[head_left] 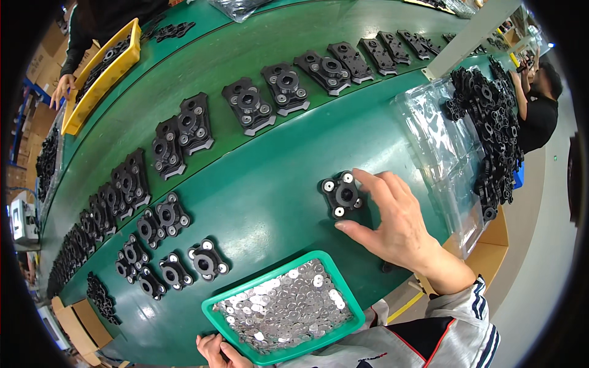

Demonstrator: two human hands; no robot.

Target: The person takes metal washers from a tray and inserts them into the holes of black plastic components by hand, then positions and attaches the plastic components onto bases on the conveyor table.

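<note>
Workpiece: a black four-lobed part (340,194) with a round central opening lies on the green work surface (264,202), beyond the tray and to its right; silver discs show at three of its corners.
Right hand: your right hand (396,224) reaches around the workpiece from the right, thumb and fingers apart; the index finger is at its far corner and the thumb just beside its near edge. You cannot tell whether the fingertips make contact.
Left hand: your left hand (222,352) is at the near left corner of the tray; its fingers are partly hidden, so you cannot tell whether they grip the rim.
Tray: the green tray (343,287) sits close in front of you, tilted in view, filled with loose silver washers (282,303).
Left group: similar black parts (208,260) with silver discs stand to the left of the tray.
Far strip: a long row of larger black assemblies (248,105) curves across the green strip beyond.
Right side: a heap of black pieces (491,122) lies on clear plastic sheeting (438,144).
Upper left: a co-worker's hand (62,89) is beside a yellow bin (101,89).
</note>
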